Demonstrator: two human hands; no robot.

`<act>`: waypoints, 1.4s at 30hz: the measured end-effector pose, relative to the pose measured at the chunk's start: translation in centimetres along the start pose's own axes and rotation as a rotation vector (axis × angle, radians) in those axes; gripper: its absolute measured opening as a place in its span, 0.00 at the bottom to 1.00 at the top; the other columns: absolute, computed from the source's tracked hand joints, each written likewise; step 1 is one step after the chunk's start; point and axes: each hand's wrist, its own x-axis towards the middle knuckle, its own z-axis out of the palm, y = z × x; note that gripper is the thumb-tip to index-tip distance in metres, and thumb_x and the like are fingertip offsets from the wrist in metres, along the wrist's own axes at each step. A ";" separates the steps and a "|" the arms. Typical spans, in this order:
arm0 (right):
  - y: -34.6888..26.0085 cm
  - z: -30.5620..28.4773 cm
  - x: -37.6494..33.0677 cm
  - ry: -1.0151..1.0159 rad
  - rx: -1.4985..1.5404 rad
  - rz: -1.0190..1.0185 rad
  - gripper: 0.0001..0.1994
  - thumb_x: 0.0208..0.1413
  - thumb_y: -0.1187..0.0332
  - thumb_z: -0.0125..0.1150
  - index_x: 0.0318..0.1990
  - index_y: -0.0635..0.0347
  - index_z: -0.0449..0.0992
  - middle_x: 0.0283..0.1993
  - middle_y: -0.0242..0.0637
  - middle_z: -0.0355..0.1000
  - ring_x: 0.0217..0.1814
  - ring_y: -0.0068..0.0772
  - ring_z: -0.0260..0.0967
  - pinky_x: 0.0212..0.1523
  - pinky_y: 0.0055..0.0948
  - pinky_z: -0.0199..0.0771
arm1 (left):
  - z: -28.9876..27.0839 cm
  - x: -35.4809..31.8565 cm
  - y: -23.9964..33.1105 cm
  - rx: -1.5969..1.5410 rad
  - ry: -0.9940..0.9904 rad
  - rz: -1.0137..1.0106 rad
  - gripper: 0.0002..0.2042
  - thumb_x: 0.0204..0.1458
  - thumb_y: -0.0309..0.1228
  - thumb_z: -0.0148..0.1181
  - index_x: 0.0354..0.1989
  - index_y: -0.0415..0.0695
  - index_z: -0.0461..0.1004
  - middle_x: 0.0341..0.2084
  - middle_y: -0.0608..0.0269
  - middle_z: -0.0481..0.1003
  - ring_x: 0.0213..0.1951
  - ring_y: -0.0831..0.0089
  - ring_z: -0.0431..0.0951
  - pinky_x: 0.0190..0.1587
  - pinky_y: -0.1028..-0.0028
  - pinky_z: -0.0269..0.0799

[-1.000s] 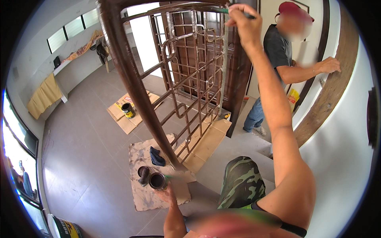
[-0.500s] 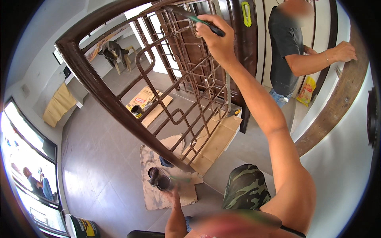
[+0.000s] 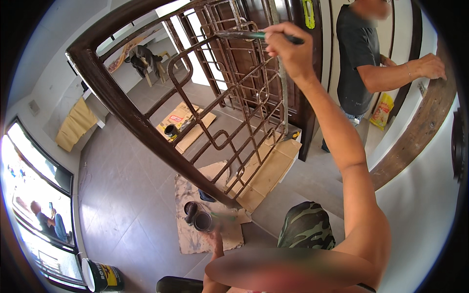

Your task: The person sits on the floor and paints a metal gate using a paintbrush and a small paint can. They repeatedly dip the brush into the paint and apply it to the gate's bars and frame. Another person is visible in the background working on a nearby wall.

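My right hand [image 3: 293, 51] is raised and closed around a paintbrush [image 3: 251, 35] with a green and black handle. The brush points left, its dark bristle end at the bars of a brown metal grille [image 3: 222, 139]. Low down, the fingers of my left hand [image 3: 214, 240] are wrapped around a dark, open-topped paint can [image 3: 202, 222]. Just left of it sits another dark round container [image 3: 190, 209], with a dark object partly over it. Both appear above a paint-stained cardboard sheet [image 3: 183, 241].
Beyond the grille, a small can [image 3: 171, 131] stands on cardboard. More cardboard [image 3: 273, 168] lies along the grille's foot. A co-worker [image 3: 359, 63] in a dark shirt touches a curved wooden beam [image 3: 415, 141] at right. A paint bucket [image 3: 100, 276] stands lower left, below a window with a person outside.
My right hand has moved right and a little down with the paintbrush. The brush now lies nearly level, its tip lower on the grille. My left hand keeps its hold on the paint can.
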 end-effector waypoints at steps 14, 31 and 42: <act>4.7 -3.5 5.9 0.068 0.427 0.413 0.11 0.52 0.65 0.68 0.34 0.65 0.80 0.27 0.42 0.77 0.22 0.29 0.74 0.22 0.28 0.78 | 0.1 -0.3 0.5 0.124 0.039 -0.110 0.56 0.36 0.52 0.78 0.72 0.36 0.53 0.61 0.45 0.70 0.63 0.51 0.70 0.66 0.59 0.60; 5.0 5.2 -4.6 0.392 0.069 -0.088 0.12 0.65 0.66 0.64 0.50 0.64 0.79 0.35 0.32 0.75 0.33 0.18 0.74 0.36 0.21 0.77 | -0.3 -0.3 0.5 0.168 0.008 -0.127 0.55 0.38 0.51 0.77 0.70 0.33 0.53 0.64 0.40 0.65 0.65 0.47 0.68 0.69 0.59 0.57; 5.6 5.7 -4.2 0.287 -0.296 -0.215 0.11 0.64 0.69 0.64 0.50 0.65 0.77 0.34 0.32 0.76 0.32 0.19 0.74 0.30 0.22 0.74 | -0.1 -1.1 2.6 0.134 0.027 -0.139 0.48 0.41 0.39 0.77 0.69 0.36 0.55 0.59 0.44 0.69 0.61 0.55 0.71 0.66 0.61 0.60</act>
